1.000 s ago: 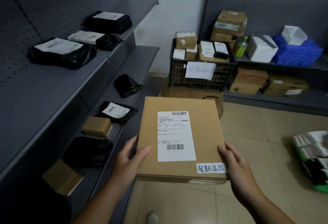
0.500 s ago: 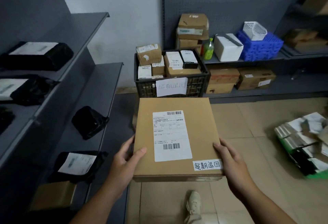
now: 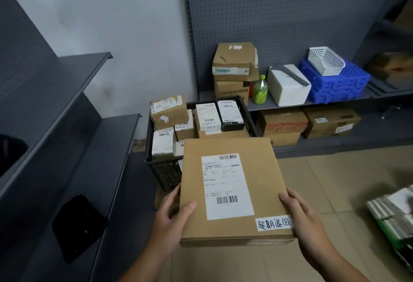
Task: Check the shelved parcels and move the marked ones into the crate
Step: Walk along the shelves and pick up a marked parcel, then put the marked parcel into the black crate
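Both of your hands carry one flat cardboard parcel [image 3: 234,192], held level in front of you. Your left hand [image 3: 172,217] grips its left edge with the thumb on top, and your right hand [image 3: 306,226] clasps the right edge near the front corner. A white shipping label [image 3: 225,185] covers the middle of the top, and a handwritten sticker [image 3: 273,223] sits at the near right corner (just beside your right hand). The parcel's far edge hides part of the black crate [image 3: 165,174] just ahead, which is packed with small boxes. On the grey shelf [image 3: 116,147] to your left lies a black pouch [image 3: 78,226].
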`<state>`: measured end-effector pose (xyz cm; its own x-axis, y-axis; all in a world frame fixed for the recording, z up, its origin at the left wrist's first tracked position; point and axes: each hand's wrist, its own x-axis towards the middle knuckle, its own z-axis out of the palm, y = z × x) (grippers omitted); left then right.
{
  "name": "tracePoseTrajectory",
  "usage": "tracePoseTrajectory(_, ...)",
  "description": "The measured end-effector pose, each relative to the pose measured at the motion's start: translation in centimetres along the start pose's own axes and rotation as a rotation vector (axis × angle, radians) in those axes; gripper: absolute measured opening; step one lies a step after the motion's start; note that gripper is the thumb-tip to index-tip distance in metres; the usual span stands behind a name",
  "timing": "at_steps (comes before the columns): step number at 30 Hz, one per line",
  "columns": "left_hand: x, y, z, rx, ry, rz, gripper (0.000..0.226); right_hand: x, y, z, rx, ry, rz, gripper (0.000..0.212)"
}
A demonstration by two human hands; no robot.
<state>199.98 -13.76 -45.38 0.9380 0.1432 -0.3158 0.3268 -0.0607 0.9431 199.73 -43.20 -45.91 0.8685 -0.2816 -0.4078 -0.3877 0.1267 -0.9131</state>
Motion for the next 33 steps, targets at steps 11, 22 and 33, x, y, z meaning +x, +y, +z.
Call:
tracePoseTrajectory(11,20.1,4.2,1.0,-0.095,-0.032,-0.067,0.045,18.1,-5.9,8.1,-0.084,0.068,0.024,0.034)
tracePoseTrajectory(22,33.2,8.0,3.3,-0.093,-0.024,-0.118,0.058,31.3,-10.0,12.1,-0.1,0.062,0.041,0.03)
tracePoseTrajectory(33,39.6,8.8,7.0,-0.042,0.133,-0.152,0.056,41.2,-13.5,13.3,-0.212,-0.1,0.023,0.024)
